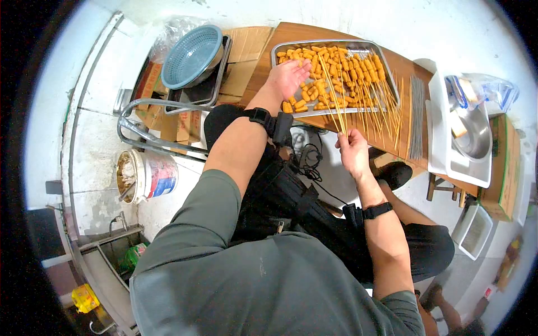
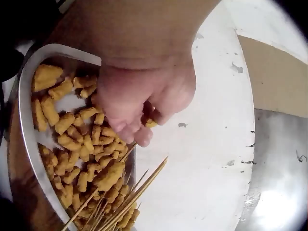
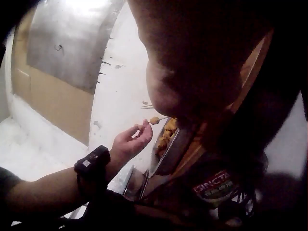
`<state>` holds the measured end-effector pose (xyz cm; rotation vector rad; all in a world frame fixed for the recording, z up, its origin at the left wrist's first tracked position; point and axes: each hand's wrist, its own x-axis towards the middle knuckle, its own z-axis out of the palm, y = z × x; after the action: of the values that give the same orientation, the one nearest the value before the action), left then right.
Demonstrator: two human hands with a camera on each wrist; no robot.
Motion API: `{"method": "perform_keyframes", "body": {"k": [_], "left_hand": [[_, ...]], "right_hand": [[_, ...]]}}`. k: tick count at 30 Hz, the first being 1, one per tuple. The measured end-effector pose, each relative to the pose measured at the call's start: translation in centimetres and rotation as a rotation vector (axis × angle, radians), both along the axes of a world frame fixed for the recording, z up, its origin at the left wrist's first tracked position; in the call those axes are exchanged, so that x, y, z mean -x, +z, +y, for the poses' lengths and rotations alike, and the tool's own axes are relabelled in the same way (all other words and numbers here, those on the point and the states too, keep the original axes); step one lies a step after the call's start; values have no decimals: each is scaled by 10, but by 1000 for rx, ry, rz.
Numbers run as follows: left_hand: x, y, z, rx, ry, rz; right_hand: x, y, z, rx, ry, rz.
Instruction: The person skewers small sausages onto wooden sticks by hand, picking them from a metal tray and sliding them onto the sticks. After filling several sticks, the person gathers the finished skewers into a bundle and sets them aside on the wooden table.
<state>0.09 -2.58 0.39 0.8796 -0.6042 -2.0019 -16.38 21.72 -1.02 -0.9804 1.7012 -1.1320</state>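
Note:
My right hand [image 1: 354,152] grips several thin bamboo skewers [image 1: 338,109] near their lower ends; they slant up over the metal tray [image 1: 336,113]. One skewer carries a golden-brown fried piece [image 2: 109,177] along its upper part. My left hand [image 1: 290,77] is over the tray's left side, near the skewer tips. In the left wrist view a small golden piece [image 2: 151,123] shows within its curled fingers. Loose golden pieces [image 1: 300,104] lie in the tray. At its right side rest filled skewers [image 1: 376,98], their bare ends hanging over the rim. The right wrist view is dark around the right hand.
A bundle of grey sticks [image 1: 416,117] lies on the wooden table [image 1: 263,73] right of the tray. Beyond stands a white container [image 1: 476,173] with a metal bowl [image 1: 475,137]. A blue colander [image 1: 193,56] is at the left, above a metal-framed chair [image 1: 134,126] and a bucket [image 1: 159,175].

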Motion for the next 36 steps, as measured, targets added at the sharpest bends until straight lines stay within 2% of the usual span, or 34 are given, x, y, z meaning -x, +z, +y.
{"method": "perform_keyframes", "body": {"k": [2, 3, 5, 6, 8, 11, 15, 26, 36], "left_hand": [[-11, -20, -14, 698, -222, -560], [-9, -14, -11, 697, -222, -559], [-5, 7, -1, 306, -92, -284], [-5, 6, -2, 305, -91, -283], [-5, 6, -6, 13, 80, 62], [-9, 8, -6, -9, 24, 145], [-6, 5, -6, -5, 27, 143], [5, 16, 7, 57, 39, 30], [7, 22, 9, 50, 45, 91]], "right_hand": [[-1, 0, 1, 6, -4, -21], [0, 1, 1, 13, -8, -42], [0, 1, 1, 18, -2, -35], [0, 3, 1, 23, 4, -30], [-1, 7, 1, 30, -2, -16], [-2, 6, 1, 63, -3, 42], [-3, 2, 2, 86, 11, 105], [-1, -4, 2, 74, 14, 138], [-2, 6, 2, 54, 19, 135]]}}
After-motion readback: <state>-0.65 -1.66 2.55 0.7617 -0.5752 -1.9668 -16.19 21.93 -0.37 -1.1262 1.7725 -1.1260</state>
